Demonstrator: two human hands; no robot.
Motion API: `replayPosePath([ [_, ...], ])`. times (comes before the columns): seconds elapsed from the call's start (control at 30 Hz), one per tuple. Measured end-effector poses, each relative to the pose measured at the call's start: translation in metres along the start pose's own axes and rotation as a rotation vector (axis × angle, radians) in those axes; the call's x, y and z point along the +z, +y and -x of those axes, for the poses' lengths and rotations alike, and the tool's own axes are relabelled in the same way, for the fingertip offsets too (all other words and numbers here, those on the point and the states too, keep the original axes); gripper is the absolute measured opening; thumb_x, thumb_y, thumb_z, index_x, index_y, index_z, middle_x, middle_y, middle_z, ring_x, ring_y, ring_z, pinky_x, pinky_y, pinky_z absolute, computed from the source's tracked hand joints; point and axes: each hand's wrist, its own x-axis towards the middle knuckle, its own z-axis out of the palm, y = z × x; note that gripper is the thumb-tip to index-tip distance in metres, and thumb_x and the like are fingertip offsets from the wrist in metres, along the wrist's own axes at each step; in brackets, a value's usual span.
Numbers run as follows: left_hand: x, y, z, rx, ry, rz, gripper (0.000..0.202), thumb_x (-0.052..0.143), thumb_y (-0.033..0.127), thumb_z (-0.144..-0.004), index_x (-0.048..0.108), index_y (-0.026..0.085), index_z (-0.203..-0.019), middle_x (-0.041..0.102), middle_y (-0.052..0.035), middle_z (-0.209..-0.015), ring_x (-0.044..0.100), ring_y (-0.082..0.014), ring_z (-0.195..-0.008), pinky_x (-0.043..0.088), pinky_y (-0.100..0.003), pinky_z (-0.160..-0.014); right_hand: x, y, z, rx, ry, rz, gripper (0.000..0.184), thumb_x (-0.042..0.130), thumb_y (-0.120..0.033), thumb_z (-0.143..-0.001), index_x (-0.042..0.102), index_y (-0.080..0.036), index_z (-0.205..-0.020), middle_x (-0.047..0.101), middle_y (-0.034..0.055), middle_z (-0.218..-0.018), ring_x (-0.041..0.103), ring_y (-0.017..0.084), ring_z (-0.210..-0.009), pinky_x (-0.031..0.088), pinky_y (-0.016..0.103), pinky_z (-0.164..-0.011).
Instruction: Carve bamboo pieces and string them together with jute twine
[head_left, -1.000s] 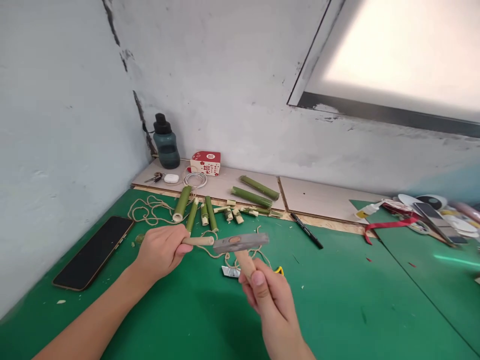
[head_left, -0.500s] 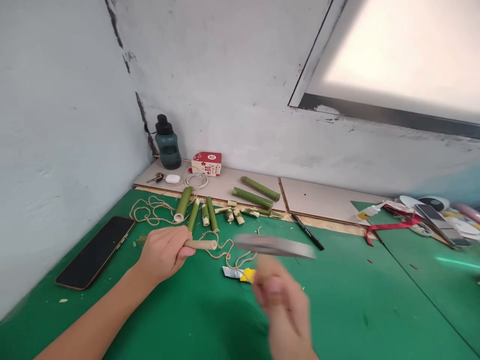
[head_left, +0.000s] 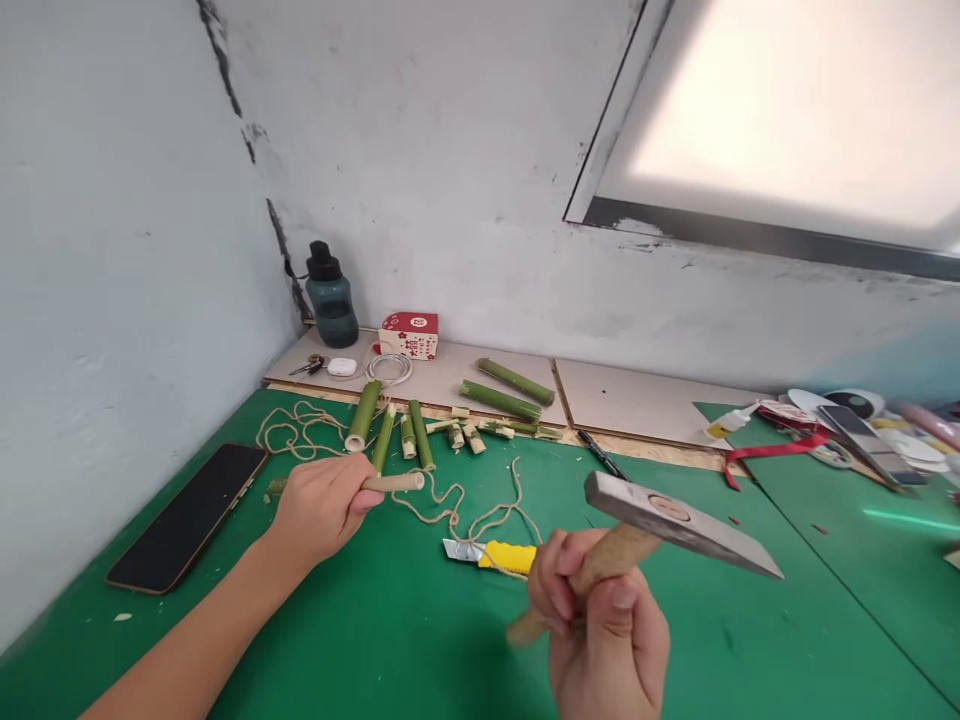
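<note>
My left hand [head_left: 321, 505] is closed around a short pale bamboo stick [head_left: 396, 482], held level above the green mat [head_left: 390, 620] with its free end pointing right. My right hand [head_left: 604, 625] grips the wooden handle of a hammer [head_left: 679, 522]. The grey metal head is raised well to the right of the stick, apart from it. Between the hands, a yellow utility knife [head_left: 495, 555] lies on the mat, with twine [head_left: 450, 505] looped beside it.
Several green bamboo pieces [head_left: 420, 430] lie behind the hands. A black phone [head_left: 187, 518] rests at the left near the wall. A dark bottle [head_left: 331, 298], a red box [head_left: 409, 335] and a black marker [head_left: 600, 455] sit farther back. Clutter [head_left: 847, 435] fills the far right.
The hammer head was against the end of the stick. My right hand has swung it away to the right and closer to me. My left hand and the stick have barely moved.
</note>
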Motion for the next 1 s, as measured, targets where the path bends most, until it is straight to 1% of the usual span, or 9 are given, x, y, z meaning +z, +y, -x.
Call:
replayPosePath([
  [0.13, 0.000, 0.001, -0.003, 0.020, -0.024, 0.032, 0.050, 0.028, 0.045, -0.114, 0.049, 0.021, -0.076, 0.047, 0.0028, -0.059, 0.044, -0.0128, -0.050, 0.034, -0.027, -0.053, -0.002, -0.004, -0.007, 0.092, -0.182, 0.128, 0.045, 0.049, -0.048, -0.108, 0.057, -0.020, -0.074, 0.044, -0.0018, -0.065, 0.038, 0.011, -0.056, 0.027, 0.025, -0.050],
  [0.27, 0.001, 0.001, -0.003, 0.015, -0.018, 0.037, 0.050, 0.027, 0.046, -0.114, 0.048, 0.021, -0.076, 0.047, 0.0032, -0.059, 0.043, -0.0127, -0.049, 0.034, -0.027, -0.053, -0.001, -0.006, -0.013, -0.098, 0.170, -0.114, 0.039, 0.041, -0.046, -0.111, 0.062, -0.024, -0.087, 0.039, -0.0043, -0.063, 0.033, 0.011, -0.053, 0.027, 0.024, -0.048],
  [0.43, 0.002, 0.000, -0.001, 0.014, -0.027, 0.033, 0.051, 0.027, 0.046, -0.114, 0.049, 0.021, -0.075, 0.047, 0.0031, -0.058, 0.043, -0.0124, -0.048, 0.034, -0.026, -0.051, 0.001, -0.002, -0.010, 0.080, -0.169, 0.069, 0.043, 0.049, -0.046, -0.109, 0.064, -0.020, -0.078, 0.042, -0.0029, -0.061, 0.034, 0.010, -0.053, 0.024, 0.025, -0.048],
  [0.57, 0.001, -0.002, -0.002, -0.012, -0.003, 0.016, 0.053, 0.026, 0.046, -0.114, 0.049, 0.021, -0.074, 0.046, 0.0035, -0.056, 0.042, -0.0127, -0.046, 0.033, -0.026, -0.050, 0.001, -0.003, -0.008, -0.073, 0.139, -0.136, 0.041, 0.043, -0.049, -0.110, 0.062, -0.023, -0.085, 0.040, -0.0035, -0.063, 0.034, 0.011, -0.053, 0.026, 0.025, -0.047],
  [0.7, 0.000, -0.002, -0.002, 0.002, -0.013, 0.024, 0.053, 0.025, 0.046, -0.114, 0.049, 0.021, -0.074, 0.048, 0.0027, -0.057, 0.044, -0.0128, -0.048, 0.033, -0.026, -0.051, 0.003, -0.001, -0.008, 0.085, -0.171, 0.067, 0.045, 0.049, -0.050, -0.108, 0.064, -0.019, -0.078, 0.043, -0.0020, -0.063, 0.035, 0.011, -0.055, 0.023, 0.025, -0.048],
  [0.83, 0.001, -0.001, -0.002, -0.017, -0.015, 0.014, 0.052, 0.026, 0.046, -0.114, 0.050, 0.021, -0.075, 0.047, 0.0034, -0.056, 0.043, -0.0126, -0.047, 0.033, -0.026, -0.051, -0.001, 0.001, -0.008, -0.054, 0.121, -0.075, 0.045, 0.041, -0.050, -0.110, 0.058, -0.022, -0.079, 0.039, -0.0035, -0.063, 0.034, 0.011, -0.055, 0.025, 0.025, -0.049],
  [0.87, 0.001, -0.001, -0.002, -0.008, -0.011, 0.024, 0.053, 0.025, 0.047, -0.114, 0.049, 0.021, -0.074, 0.047, 0.0031, -0.057, 0.044, -0.0127, -0.047, 0.033, -0.026, -0.051, -0.002, 0.001, -0.009, -0.051, 0.112, -0.063, 0.045, 0.041, -0.050, -0.110, 0.058, -0.022, -0.079, 0.039, -0.0036, -0.063, 0.034, 0.011, -0.054, 0.025, 0.025, -0.049],
  [0.97, 0.001, 0.001, -0.003, 0.010, -0.003, 0.033, 0.052, 0.025, 0.046, -0.114, 0.047, 0.021, -0.074, 0.047, 0.0030, -0.058, 0.043, -0.0127, -0.047, 0.032, -0.027, -0.050, -0.006, 0.001, -0.011, 0.062, -0.133, 0.117, 0.044, 0.050, -0.049, -0.108, 0.062, -0.019, -0.077, 0.042, -0.0025, -0.062, 0.036, 0.011, -0.054, 0.024, 0.025, -0.049],
  [1.0, 0.000, 0.002, -0.003, 0.005, -0.002, 0.028, 0.051, 0.026, 0.046, -0.114, 0.047, 0.021, -0.074, 0.047, 0.0033, -0.057, 0.042, -0.0127, -0.047, 0.032, -0.027, -0.050, -0.007, 0.000, -0.012, 0.061, -0.120, 0.120, 0.043, 0.052, -0.048, -0.107, 0.063, -0.019, -0.078, 0.043, -0.0023, -0.062, 0.036, 0.011, -0.054, 0.024, 0.025, -0.049],
])
